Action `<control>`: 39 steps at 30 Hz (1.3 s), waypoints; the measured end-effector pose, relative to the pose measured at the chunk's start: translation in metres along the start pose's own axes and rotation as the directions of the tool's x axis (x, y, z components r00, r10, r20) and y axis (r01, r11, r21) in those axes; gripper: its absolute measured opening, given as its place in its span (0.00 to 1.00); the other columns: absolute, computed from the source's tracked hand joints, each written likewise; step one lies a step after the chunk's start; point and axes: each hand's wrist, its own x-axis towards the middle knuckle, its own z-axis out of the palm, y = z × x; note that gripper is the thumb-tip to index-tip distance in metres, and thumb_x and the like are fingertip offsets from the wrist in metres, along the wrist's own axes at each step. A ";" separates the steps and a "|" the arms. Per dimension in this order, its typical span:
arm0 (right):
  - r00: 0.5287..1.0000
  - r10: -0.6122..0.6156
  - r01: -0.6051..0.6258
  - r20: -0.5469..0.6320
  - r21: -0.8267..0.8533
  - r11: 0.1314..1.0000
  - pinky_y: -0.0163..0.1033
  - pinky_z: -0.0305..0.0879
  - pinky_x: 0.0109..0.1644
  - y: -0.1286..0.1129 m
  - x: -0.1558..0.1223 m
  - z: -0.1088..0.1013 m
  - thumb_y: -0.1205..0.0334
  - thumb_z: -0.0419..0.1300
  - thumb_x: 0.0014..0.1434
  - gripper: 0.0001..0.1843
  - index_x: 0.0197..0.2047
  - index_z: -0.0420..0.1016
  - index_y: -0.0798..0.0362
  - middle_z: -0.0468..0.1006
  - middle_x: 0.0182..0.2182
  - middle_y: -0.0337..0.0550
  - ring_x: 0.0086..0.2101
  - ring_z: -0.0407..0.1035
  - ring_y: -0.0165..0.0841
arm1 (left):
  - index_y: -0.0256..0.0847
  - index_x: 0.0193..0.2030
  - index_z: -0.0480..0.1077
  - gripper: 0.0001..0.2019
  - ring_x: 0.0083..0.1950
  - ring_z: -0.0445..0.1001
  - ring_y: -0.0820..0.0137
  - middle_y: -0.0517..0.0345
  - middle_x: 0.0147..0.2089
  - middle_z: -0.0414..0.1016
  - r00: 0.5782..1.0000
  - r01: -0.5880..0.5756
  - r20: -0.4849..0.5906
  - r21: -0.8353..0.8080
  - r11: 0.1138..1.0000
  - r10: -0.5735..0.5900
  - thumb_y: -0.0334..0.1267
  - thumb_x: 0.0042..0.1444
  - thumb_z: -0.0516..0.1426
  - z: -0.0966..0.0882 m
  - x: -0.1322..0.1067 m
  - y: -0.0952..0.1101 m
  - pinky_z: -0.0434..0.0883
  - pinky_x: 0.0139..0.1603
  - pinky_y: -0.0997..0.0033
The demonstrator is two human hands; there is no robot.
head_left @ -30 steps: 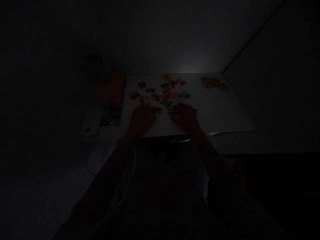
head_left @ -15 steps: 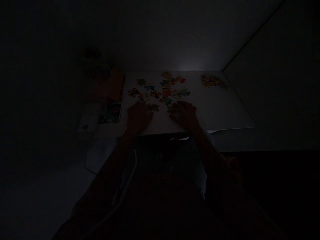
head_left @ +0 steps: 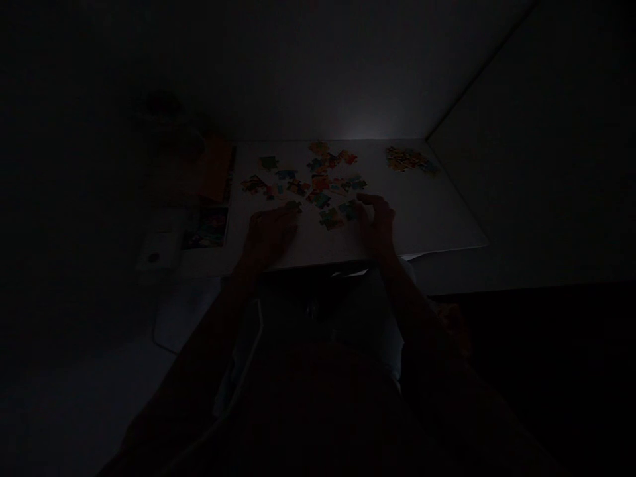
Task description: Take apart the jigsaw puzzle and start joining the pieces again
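Note:
The scene is very dark. A white board (head_left: 437, 222) lies in front of me with several colourful jigsaw pieces (head_left: 318, 182) scattered across its middle. My left hand (head_left: 268, 232) rests palm down on the board, fingertips at a piece (head_left: 294, 207). My right hand (head_left: 380, 222) sits to the right of a small joined cluster of pieces (head_left: 338, 215), fingers curled beside it. Whether either hand grips a piece is lost in the dark.
A second small heap of pieces (head_left: 410, 160) lies at the board's far right. To the left are an orange sheet (head_left: 211, 169), a printed picture card (head_left: 206, 228) and a white box-like object (head_left: 156, 248). A wall rises on the right.
My right hand has drawn to the right, uncovering the small cluster of pieces it lay on. The left hand has barely shifted. The view has swung slightly.

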 end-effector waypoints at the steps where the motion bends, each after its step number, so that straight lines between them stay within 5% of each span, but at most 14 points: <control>1: 1.000 -0.019 0.019 0.008 -0.013 1.000 0.68 0.64 0.78 -0.002 -0.004 -0.003 0.47 0.54 0.85 0.24 0.72 0.82 0.43 0.88 0.69 0.56 0.70 0.79 0.54 | 0.47 0.81 0.80 0.27 0.84 0.76 0.47 0.43 0.82 0.79 1.000 -0.010 0.002 -0.006 1.000 0.010 0.47 0.84 0.54 0.000 0.000 0.000 0.62 0.88 0.35; 8: 0.928 -0.121 0.196 0.353 -0.185 0.963 0.68 0.61 0.81 -0.026 -0.041 -0.010 0.45 0.60 0.84 0.30 0.82 0.79 0.40 0.79 0.82 0.51 0.79 0.71 0.56 | 0.44 0.88 0.71 0.33 0.90 0.69 0.45 0.41 0.89 0.70 1.000 0.010 -0.002 0.024 1.000 -0.010 0.52 0.82 0.57 -0.001 0.000 0.006 0.53 0.94 0.31; 15: 0.852 -0.221 0.293 0.475 -0.082 0.953 0.67 0.61 0.84 -0.033 -0.049 -0.019 0.38 0.65 0.81 0.36 0.86 0.75 0.35 0.77 0.83 0.43 0.79 0.69 0.56 | 0.41 0.92 0.64 0.38 0.95 0.56 0.39 0.38 0.92 0.63 0.997 0.057 0.046 0.049 0.997 -0.059 0.55 0.82 0.57 0.001 0.002 0.007 0.51 0.94 0.27; 20: 0.923 -0.146 0.200 0.357 -0.120 0.972 0.68 0.60 0.83 -0.020 -0.046 -0.022 0.39 0.61 0.83 0.33 0.84 0.77 0.39 0.79 0.81 0.50 0.77 0.69 0.58 | 0.44 0.92 0.64 0.39 0.95 0.57 0.41 0.40 0.94 0.61 0.999 0.021 0.026 0.032 0.999 -0.022 0.56 0.81 0.59 -0.003 -0.001 0.005 0.53 0.93 0.29; 27: 0.992 0.079 -0.055 0.102 -0.225 0.973 0.76 0.69 0.72 0.023 -0.012 -0.009 0.30 0.61 0.79 0.37 0.75 0.81 0.46 0.82 0.72 0.66 0.69 0.73 0.66 | 0.58 0.90 0.68 0.31 0.93 0.64 0.49 0.51 0.91 0.67 0.935 -0.287 0.198 -0.065 0.956 0.294 0.52 0.85 0.56 -0.001 -0.004 0.017 0.55 0.92 0.35; 32: 0.991 0.070 -0.040 0.116 -0.241 0.970 0.77 0.70 0.72 0.022 -0.007 -0.005 0.26 0.63 0.78 0.36 0.72 0.83 0.45 0.80 0.72 0.64 0.68 0.73 0.66 | 0.54 0.86 0.74 0.31 0.92 0.65 0.44 0.46 0.91 0.67 0.950 -0.267 0.163 -0.009 0.964 0.265 0.58 0.84 0.62 0.010 -0.007 0.039 0.58 0.91 0.29; 39: 0.986 0.041 -0.006 0.165 -0.203 0.979 0.76 0.70 0.72 0.020 -0.008 -0.008 0.31 0.60 0.81 0.30 0.68 0.85 0.43 0.82 0.70 0.62 0.67 0.74 0.65 | 0.58 0.79 0.81 0.24 0.92 0.65 0.49 0.56 0.89 0.70 0.910 -0.339 0.235 -0.057 0.939 0.343 0.55 0.81 0.66 0.008 -0.009 0.032 0.51 0.96 0.31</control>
